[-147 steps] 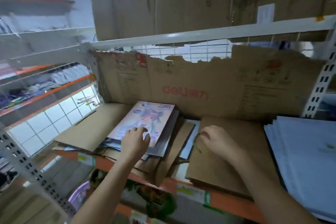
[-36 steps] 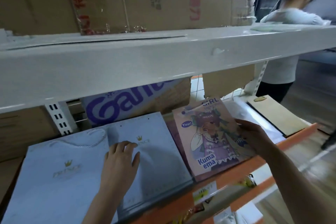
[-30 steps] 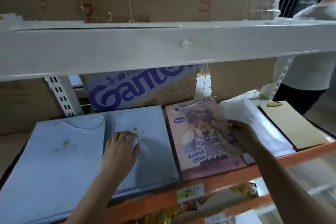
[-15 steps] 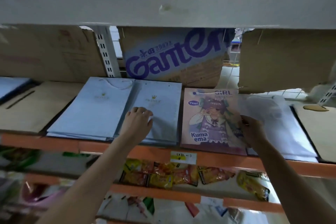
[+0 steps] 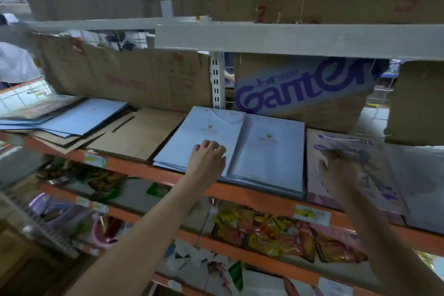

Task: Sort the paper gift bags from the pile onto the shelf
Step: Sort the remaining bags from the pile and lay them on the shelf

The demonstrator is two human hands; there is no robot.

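Two stacks of flat light-blue gift bags with small gold crowns lie side by side on the orange-edged shelf. My left hand rests on the left stack with its fingers bent down onto the paper. To the right lies a pink cartoon-girl bag. My right hand lies over its left part, heavily blurred, so its grip is unclear. Brown kraft bags lie flat to the left, beside a mixed pile of blue and brown bags.
A white beam crosses overhead with cardboard boxes on it. A purple-lettered carton and torn cardboard back the shelf. Snack packets fill the lower shelf. Pale bags lie at the far right.
The view has swung left, revealing the brown bags and mixed pile. My left hand has shifted from the right blue stack to the left one. My right hand has slid left across the cartoon bag.
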